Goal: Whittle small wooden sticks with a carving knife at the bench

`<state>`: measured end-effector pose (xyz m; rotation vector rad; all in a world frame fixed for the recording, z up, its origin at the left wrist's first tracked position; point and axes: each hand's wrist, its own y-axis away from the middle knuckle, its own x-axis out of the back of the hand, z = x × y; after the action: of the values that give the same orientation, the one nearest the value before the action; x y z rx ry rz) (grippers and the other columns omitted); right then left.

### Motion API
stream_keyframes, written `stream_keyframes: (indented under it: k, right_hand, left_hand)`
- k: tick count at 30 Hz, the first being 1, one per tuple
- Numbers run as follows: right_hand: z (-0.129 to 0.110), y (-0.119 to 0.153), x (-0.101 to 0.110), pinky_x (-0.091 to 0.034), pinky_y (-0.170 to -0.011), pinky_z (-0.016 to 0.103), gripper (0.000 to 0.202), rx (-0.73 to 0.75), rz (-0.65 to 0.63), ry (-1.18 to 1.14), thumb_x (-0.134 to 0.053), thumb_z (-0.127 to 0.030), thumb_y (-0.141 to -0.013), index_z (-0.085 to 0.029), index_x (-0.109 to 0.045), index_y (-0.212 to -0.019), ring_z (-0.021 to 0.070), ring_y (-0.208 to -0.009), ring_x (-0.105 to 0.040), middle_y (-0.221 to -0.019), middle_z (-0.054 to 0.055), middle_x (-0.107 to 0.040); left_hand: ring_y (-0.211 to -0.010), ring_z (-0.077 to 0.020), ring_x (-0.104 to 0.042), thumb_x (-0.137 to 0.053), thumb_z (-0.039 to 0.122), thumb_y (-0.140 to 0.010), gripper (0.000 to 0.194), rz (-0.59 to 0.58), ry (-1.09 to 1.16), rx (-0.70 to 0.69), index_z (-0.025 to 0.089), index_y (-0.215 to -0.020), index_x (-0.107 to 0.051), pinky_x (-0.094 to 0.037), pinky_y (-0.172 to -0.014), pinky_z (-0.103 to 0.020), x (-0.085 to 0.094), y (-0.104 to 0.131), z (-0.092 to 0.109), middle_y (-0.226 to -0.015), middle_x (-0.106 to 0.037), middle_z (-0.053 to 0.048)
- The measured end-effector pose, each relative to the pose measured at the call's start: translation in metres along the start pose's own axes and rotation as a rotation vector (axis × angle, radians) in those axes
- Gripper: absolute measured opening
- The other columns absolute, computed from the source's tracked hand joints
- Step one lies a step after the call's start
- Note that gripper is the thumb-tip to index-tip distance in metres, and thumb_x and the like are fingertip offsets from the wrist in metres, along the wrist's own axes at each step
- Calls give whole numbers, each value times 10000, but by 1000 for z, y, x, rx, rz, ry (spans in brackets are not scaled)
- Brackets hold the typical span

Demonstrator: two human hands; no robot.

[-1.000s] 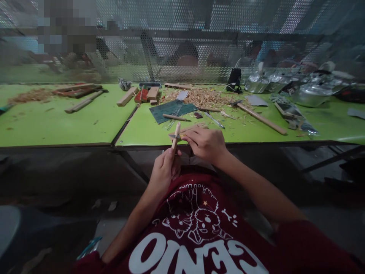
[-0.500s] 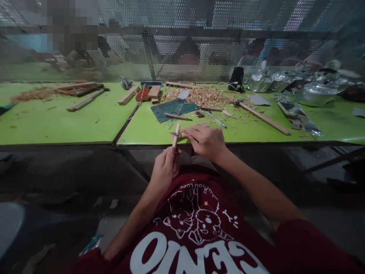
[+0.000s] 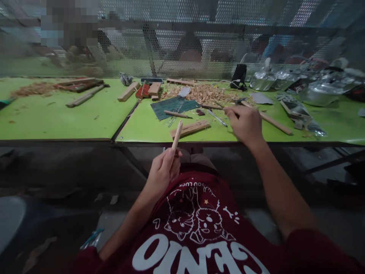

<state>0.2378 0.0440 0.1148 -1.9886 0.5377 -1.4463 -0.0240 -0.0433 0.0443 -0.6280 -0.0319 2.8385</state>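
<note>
My left hand (image 3: 167,164) is closed around the lower part of a slim whittled wooden stick (image 3: 177,135), which points up and away from me with a tapered top end. My right hand (image 3: 244,125) is closed above the table to the right. A thin dark tip of a small knife (image 3: 219,104) shows by its fingertips; the rest of it is hidden in the fist. A wooden block (image 3: 190,129) lies at the table edge behind the stick. Beyond it are a thin pointed stick (image 3: 178,114), a pen (image 3: 216,117) and a dark green sheet (image 3: 165,108).
Wood shavings (image 3: 209,94) are heaped at the back of the green table (image 3: 154,131). A hammer (image 3: 275,122) lies right of my right hand. Foil-wrapped pots (image 3: 321,92) stand far right. Another wooden-handled tool (image 3: 85,96) lies left. A perforated metal screen (image 3: 176,49) rises behind.
My right hand has moved away from the stick, to the right and farther over the table, taking the blade off the wood. The left hand still holds the stick in nearly the same place.
</note>
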Motion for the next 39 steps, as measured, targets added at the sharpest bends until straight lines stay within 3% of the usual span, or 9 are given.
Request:
stream_keyframes:
  k: [4,9,14,19,27,29,33,36,39]
  right_hand:
    - [-43,33,6,-477,-779,309,295,128,-79,-203,-529,-350,-1003,-213,-790,-1018,206,-901,-708,-1002,59,-785]
    - [-84,58,1,-391,-655,284,415,302,-199,-203,-430,-434,-1049,-202,-772,-1004,164,-759,-654,-863,52,-748]
    - [-85,66,-1,-273,-573,316,421,403,-151,-93,-424,-437,-1051,-206,-769,-981,145,-651,-586,-794,38,-724]
    - [-82,61,-9,-261,-563,329,428,387,-127,-26,-406,-422,-1055,-201,-771,-1037,162,-670,-597,-814,57,-736]
    - [-31,8,-25,-429,-728,326,338,24,-60,-20,-488,-368,-1014,-214,-787,-991,234,-880,-666,-976,79,-770]
    - [-33,11,-18,-449,-777,329,339,56,-42,-93,-479,-361,-1016,-210,-782,-1009,232,-920,-677,-1001,72,-772]
    - [-64,44,-1,-442,-751,295,390,267,-141,-213,-442,-411,-1041,-204,-773,-1032,188,-866,-673,-962,62,-765]
    - [-84,67,4,-351,-612,298,399,376,-187,-143,-445,-408,-1045,-194,-772,-968,153,-693,-611,-813,42,-730]
    - [-90,73,2,-250,-560,325,375,441,-133,-41,-464,-381,-1042,-186,-767,-938,141,-618,-552,-752,32,-703]
  left_hand:
    - [-361,-44,-201,-591,503,-944,340,-43,67,48,172,-872,-625,-214,-337,-159,-6,-2,-1,-448,-289,104]
    - [-357,-46,-210,-551,480,-966,330,-65,79,84,168,-888,-622,-230,-333,-147,-12,6,2,-454,-315,99]
    - [-349,-43,-213,-561,480,-956,321,-84,87,102,172,-872,-596,-238,-319,-144,-14,7,3,-466,-340,98]
    - [-354,-43,-199,-554,479,-968,313,-89,85,91,179,-882,-583,-230,-326,-145,-14,5,-2,-455,-308,109]
    - [-368,-43,-216,-494,464,-1010,336,-143,46,34,161,-937,-618,-260,-362,-155,-10,14,-6,-461,-297,105]
    - [-356,-43,-202,-482,445,-1016,325,-163,111,45,158,-947,-618,-253,-351,-155,-11,12,-6,-456,-310,105]
    - [-340,-48,-188,-444,429,-1026,325,-206,230,82,162,-931,-602,-263,-336,-154,-14,7,-8,-439,-325,101]
    - [-330,-53,-200,-449,434,-1022,317,-187,240,67,169,-918,-586,-282,-330,-156,-14,7,-12,-431,-333,102]
    - [-327,-52,-217,-482,461,-1006,320,-152,199,51,172,-904,-572,-279,-323,-150,-13,6,-15,-427,-353,102]
